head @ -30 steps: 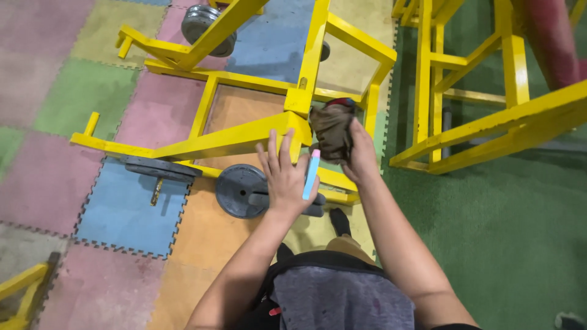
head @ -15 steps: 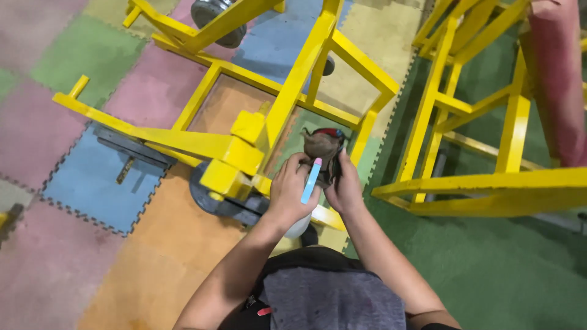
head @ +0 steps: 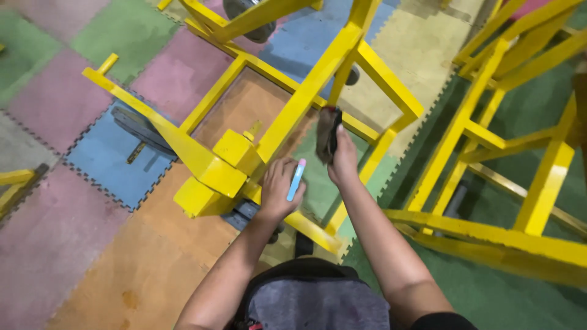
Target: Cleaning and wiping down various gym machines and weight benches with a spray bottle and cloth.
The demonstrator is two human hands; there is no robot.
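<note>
The left hand [head: 278, 186] rests on a big yellow metal frame [head: 293, 113]. Its fingers [head: 273, 171] curl closed around a thin blue stick with a pink tip [head: 296, 178], which pokes up past the fingers. The right hand [head: 343, 160] is just beside it. Its fingers are shut tight on a brown cloth [head: 327, 131]. The cloth sticks up above the fingers and touches a yellow bar of the frame. Just below the left fingers, a dark round weight plate [head: 244, 214] peeks out from under the frame. Under everything is a floor of soft mats [head: 92, 201] in pink, blue, orange and green. Far to the right of the fingers stands another yellow frame [head: 520, 153] on green floor.
</note>
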